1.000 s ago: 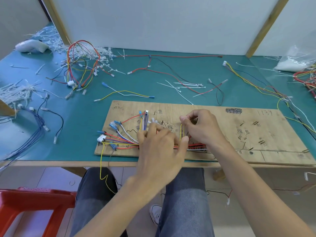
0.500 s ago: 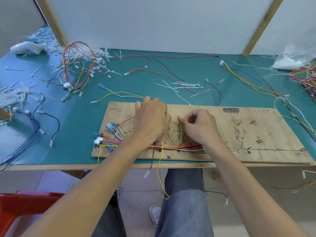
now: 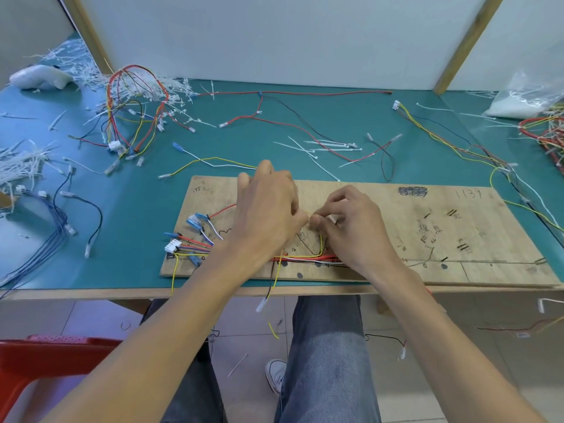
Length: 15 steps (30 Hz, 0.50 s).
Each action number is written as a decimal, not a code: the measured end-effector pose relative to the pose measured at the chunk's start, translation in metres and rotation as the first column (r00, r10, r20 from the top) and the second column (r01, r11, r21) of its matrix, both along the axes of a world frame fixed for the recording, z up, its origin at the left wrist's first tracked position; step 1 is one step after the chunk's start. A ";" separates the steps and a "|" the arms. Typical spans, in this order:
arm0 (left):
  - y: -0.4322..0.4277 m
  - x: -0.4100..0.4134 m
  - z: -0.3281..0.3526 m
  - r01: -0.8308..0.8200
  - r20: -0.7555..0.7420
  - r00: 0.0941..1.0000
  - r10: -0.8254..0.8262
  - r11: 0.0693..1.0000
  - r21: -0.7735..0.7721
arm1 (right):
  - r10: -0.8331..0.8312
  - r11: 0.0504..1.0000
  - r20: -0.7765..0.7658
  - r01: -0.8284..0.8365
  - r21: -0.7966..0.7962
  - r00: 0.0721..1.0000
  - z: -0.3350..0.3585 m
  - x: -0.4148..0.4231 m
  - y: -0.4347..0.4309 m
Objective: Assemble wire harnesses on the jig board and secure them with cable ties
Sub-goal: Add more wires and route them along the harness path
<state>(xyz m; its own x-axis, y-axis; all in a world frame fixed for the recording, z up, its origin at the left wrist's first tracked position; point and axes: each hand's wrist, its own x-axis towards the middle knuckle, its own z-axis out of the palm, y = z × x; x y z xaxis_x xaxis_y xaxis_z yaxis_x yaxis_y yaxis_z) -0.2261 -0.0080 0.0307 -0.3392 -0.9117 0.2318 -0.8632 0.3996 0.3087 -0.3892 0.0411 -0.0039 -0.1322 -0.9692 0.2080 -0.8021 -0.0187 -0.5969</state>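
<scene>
Your jig board (image 3: 396, 233), a bare plywood sheet with pen marks and "1139" written at its upper right, lies along the near edge of the green table mat (image 3: 274, 132), in the middle of the frame. The wire harness (image 3: 305, 258) runs along the board's lower edge and fans out at the lower left into blue connectors (image 3: 195, 221) and a white connector (image 3: 172, 246).

Your right hand (image 3: 357, 230) sits at the board's centre with its fingers curled, pinching the yellow wire (image 3: 320, 245) that rises from the bundle. Your left hand (image 3: 268, 209) lies just to its left, back upward, thumb meeting the right fingertips; I cannot tell whether it grips anything. A black lead with a white plug (image 3: 260, 306) hangs off the table edge below the hands.

Loose cable ties (image 3: 323, 145) lie above the board, among red and black leads. A looped harness (image 3: 134, 111) stands at the upper left against a heap of white ties (image 3: 76, 68), and blue wires (image 3: 52, 233) trail at the left edge. A clear plastic bag (image 3: 531, 93) rests at the upper right.

Behind the table stands a white panel (image 3: 274, 35) framed by wooden posts (image 3: 460, 44). Below, your jeans (image 3: 326, 346) and a shoe (image 3: 276, 375) show over the tiled floor (image 3: 488, 361), with a red stool (image 3: 45, 355) at the lower left.
</scene>
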 end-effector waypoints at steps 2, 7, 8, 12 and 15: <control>0.006 0.001 0.001 0.040 -0.064 0.997 -0.039 0.999 0.019 | 0.013 1.000 -0.036 -0.014 -0.021 0.999 -0.001 0.000 0.003; 0.018 0.005 -0.004 0.033 -0.073 0.997 -0.030 0.999 0.039 | 0.038 0.994 -0.086 -0.046 -0.095 0.996 -0.005 0.002 0.008; 0.018 0.005 -0.005 0.026 -0.090 0.996 -0.023 0.999 0.035 | 0.037 0.995 -0.110 -0.047 -0.091 0.993 -0.006 0.002 0.007; 0.030 0.006 -0.010 0.006 -0.066 0.998 -0.007 1.000 -0.013 | 0.055 0.993 -0.257 -0.080 -0.086 0.965 -0.007 0.004 0.008; 0.048 0.005 -0.019 0.013 0.040 0.999 -0.013 1.000 0.001 | 0.118 0.987 -0.292 -0.145 -0.074 0.949 -0.006 -0.001 0.012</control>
<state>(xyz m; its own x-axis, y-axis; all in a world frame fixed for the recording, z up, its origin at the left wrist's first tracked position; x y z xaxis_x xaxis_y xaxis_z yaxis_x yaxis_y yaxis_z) -0.2215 0.0402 0.0115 -0.3600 -0.9072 0.2175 -0.8696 0.4108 0.2740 -0.3899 0.0528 -0.0098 0.0731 -0.9485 0.3084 -0.9255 -0.1797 -0.3334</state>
